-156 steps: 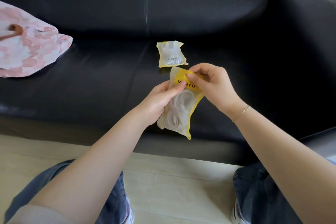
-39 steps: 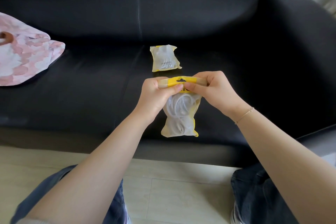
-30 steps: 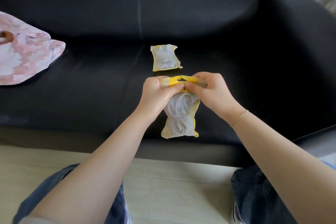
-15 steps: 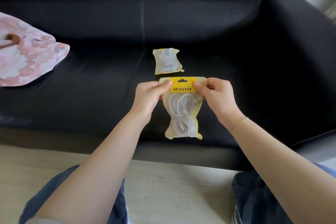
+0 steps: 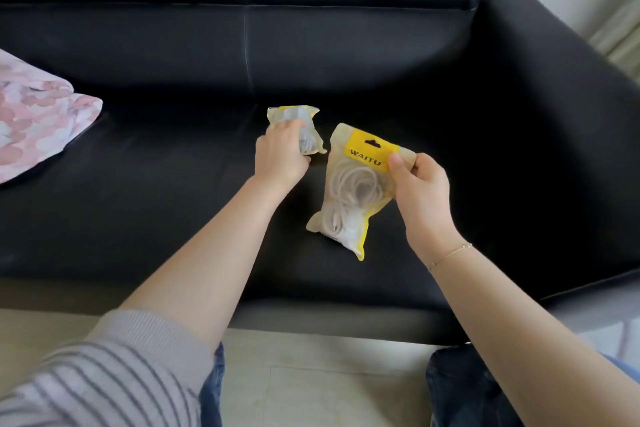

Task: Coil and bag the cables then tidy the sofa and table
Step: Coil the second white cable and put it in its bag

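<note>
Right hand [image 5: 420, 189] pinches the larger bag [image 5: 353, 191] by its yellow header edge, holding it above the sofa [image 5: 138, 184] seat, near the front. Left hand [image 5: 282, 156] lies on the smaller bag [image 5: 304, 128], which rests on the seat behind; fingers curl over it, closure unclear. Judged light, soft, slick plastic; coiled cable inside shifts. Best grasped at the stiffer header strip.

Yellow-topped pouch [image 5: 353, 184] (white cable [image 5: 353, 189] coiled inside) hangs tilted beside a smaller pouch [image 5: 308, 135] on the sofa [image 5: 138, 184]
</note>
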`<state>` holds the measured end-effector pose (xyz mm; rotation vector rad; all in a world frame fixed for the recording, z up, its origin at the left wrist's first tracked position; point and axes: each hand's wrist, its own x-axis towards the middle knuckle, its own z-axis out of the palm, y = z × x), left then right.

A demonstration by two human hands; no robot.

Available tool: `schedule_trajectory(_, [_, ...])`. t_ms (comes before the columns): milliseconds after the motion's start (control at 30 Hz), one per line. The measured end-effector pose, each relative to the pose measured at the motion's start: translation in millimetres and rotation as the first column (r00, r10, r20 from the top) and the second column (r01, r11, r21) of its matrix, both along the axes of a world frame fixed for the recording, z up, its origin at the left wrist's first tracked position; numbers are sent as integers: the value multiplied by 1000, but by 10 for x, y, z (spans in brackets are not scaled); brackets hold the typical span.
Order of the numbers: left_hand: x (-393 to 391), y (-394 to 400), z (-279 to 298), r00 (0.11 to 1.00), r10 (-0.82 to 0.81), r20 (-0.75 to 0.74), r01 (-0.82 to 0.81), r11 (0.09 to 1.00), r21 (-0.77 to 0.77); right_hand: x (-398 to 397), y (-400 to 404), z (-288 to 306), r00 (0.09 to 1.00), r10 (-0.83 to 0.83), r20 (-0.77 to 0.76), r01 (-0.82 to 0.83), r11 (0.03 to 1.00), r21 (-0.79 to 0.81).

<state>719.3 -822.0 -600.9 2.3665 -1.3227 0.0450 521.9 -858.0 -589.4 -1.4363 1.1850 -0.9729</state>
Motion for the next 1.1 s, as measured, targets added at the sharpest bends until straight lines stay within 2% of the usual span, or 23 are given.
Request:
schedule_trajectory(67, [110, -237, -45, 1000, 11, -10, -10, 996, 86, -24, -70, -7, 1000, -25, 4, 25, 1000, 16])
schedule_trajectory(133, [232, -374, -165, 991, 60, -120, -30, 972, 232, -32, -121, -22, 999, -35, 21, 35, 999, 34])
schedule_trajectory(200, [298, -416, -311, 983, 83, -163, -26, 945, 325, -22, -153, -27, 999, -43, 27, 42, 998, 39])
schedule_trajectory(233, [300, -415, -383, 986, 75, -147, -26, 951, 308, -15, -163, -29, 999, -45, 22, 44, 998, 40])
schedule_trajectory(333, [183, -317, -508, 998, 44, -47, -38, 990, 135, 17, -150, -10, 999, -31, 16, 31, 999, 40])
schedule_trajectory(400, [79, -233, -541, 999, 29, -35, -27, 998, 56, 27, -139, 0, 999, -37, 6, 37, 998, 42])
schedule_trajectory(467, [-22, -131, -529, 993, -24, -117, 23, 1000, -11, 5, -134, 15, 999, -43, 14, 42, 998, 52])
schedule_trajectory(533, [-96, -1, -471, 951, -128, -283, 90, 985, -146, -38, -143, 22, 998, -50, 28, 48, 997, 67])
schedule_trajectory(633, [-212, 206, -245, 787, -231, -572, 67, 954, -294, -183, -143, 70, 996, -73, 55, 67, 994, 91])
schedule_trajectory(667, [-255, 248, -166, 697, -246, -673, 31, 949, -315, -223, -173, 64, 995, -80, 60, 74, 992, 99])
schedule_trajectory(700, [-305, 285, -77, 556, -267, -787, -22, 942, -335, -282, -179, 78, 993, -92, 67, 84, 990, 114])
schedule_trajectory(733, [-349, 306, -11, 361, -298, -884, -92, 932, -352, -335, -193, 80, 991, -110, 73, 99, 985, 138])
schedule_trajectory(767, [-386, 324, 26, 154, -323, -934, -169, 923, -347, -384, -201, 78, 988, -133, 75, 119, 978, 170])
schedule_trajectory(800, [-437, 346, 58, -9, -341, -940, -240, 913, -329, -447, -205, 80, 984, -156, 80, 138, 970, 198])
schedule_trajectory(833, [-478, 361, 56, -130, -348, -929, -300, 906, -298, -496, -214, 73, 981, -170, 89, 147, 964, 220])
schedule_trajectory(867, [-558, 361, 36, -211, -350, -913, -334, 903, -269, -574, -230, 62, 978, -186, 98, 160, 961, 226])
schedule_trajectory(933, [-690, 350, -48, -284, -329, -901, -358, 908, -218, -673, -277, 31, 972, -210, 109, 181, 957, 227])
schedule_trajectory(1000, [-853, 302, -143, -313, -275, -909, -344, 925, -161, -792, -344, -24, 963, -237, 129, 203, 950, 236])
schedule_trajectory(1033, [-928, 263, -175, -304, -242, -922, -338, 932, -133, -841, -380, -56, 963, -236, 132, 198, 948, 249])
schedule_trajectory(1067, [-983, 217, -210, -254, -213, -943, -331, 936, -123, -874, -409, -91, 966, -223, 131, 182, 946, 268])
schedule_trajectory(1100, [-1032, 166, -241, -157, -184, -970, -312, 941, -128, -894, -429, -123, 974, -196, 117, 154, 943, 296])
